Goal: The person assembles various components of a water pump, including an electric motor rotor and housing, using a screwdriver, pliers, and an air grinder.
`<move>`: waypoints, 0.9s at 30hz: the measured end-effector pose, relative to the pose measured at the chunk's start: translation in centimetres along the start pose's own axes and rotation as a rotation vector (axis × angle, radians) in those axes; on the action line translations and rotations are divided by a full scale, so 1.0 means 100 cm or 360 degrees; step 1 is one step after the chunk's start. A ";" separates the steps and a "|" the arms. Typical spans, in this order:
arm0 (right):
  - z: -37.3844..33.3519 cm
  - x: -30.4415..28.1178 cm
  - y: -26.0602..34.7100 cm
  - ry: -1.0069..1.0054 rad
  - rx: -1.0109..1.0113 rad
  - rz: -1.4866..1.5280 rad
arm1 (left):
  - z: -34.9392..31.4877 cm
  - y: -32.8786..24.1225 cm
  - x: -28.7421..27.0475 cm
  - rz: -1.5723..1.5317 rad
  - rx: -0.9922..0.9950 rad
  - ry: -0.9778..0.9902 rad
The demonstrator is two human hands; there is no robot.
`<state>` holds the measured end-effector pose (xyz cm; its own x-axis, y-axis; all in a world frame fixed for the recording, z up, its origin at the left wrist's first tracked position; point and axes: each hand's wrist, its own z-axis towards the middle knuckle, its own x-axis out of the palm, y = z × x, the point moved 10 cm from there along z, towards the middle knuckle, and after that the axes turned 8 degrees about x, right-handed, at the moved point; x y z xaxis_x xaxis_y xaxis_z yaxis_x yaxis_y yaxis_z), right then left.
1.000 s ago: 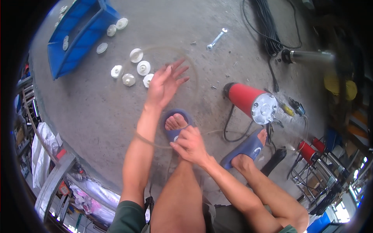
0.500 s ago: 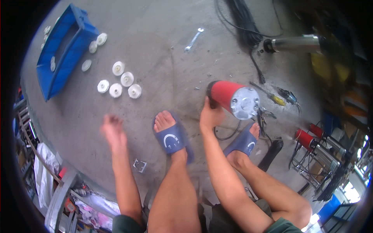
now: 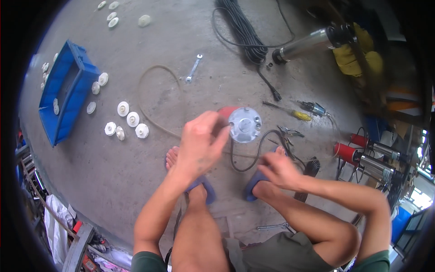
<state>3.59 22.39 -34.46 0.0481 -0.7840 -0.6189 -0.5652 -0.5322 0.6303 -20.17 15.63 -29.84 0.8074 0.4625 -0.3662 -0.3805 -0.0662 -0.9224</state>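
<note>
A red cylinder with a silver metal end cap (image 3: 245,124) stands on the floor ahead of my feet, cap facing up. My left hand (image 3: 201,138) hovers at the cylinder's left side, in front of its red body. Its thumb points toward the cap, while the other fingers curl out of sight, so a grip cannot be made out. To the right of the cylinder and nearer to me, my right hand (image 3: 282,170) hangs above my right foot, slightly blurred, fingers loosely apart and holding nothing. A black cable (image 3: 235,165) loops on the floor between the hands.
White round plastic parts (image 3: 132,119) lie at the left beside a blue bin (image 3: 74,102). Farther off are a wrench (image 3: 194,69), coiled black cable (image 3: 242,31) and a steel cylinder (image 3: 304,44). Pliers (image 3: 290,132) and a yellow-handled screwdriver (image 3: 301,116) lie to the right.
The red cylinder, tilted in my right hand before, now stands upright farther left. My right hand has let go and drawn back; my left hand has moved right, to the cylinder.
</note>
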 end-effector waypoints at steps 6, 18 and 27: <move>0.030 -0.113 0.043 -0.0345 0.0024 0.0350 | 0.018 -0.011 0.005 0.0082 -0.0025 0.0177; 0.063 -0.110 0.059 -0.0651 -0.0443 0.0185 | 0.007 0.033 0.019 -0.0742 -0.0639 0.0041; 0.088 -0.073 0.006 0.0005 0.0374 0.1355 | 0.000 0.050 0.030 -0.1010 -0.0781 0.0094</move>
<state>-4.37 30.57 -33.67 -0.4643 -0.8855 0.0182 -0.5648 0.3118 0.7640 -19.61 16.69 -35.54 0.8309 0.4958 0.2527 0.3893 -0.1936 -0.9005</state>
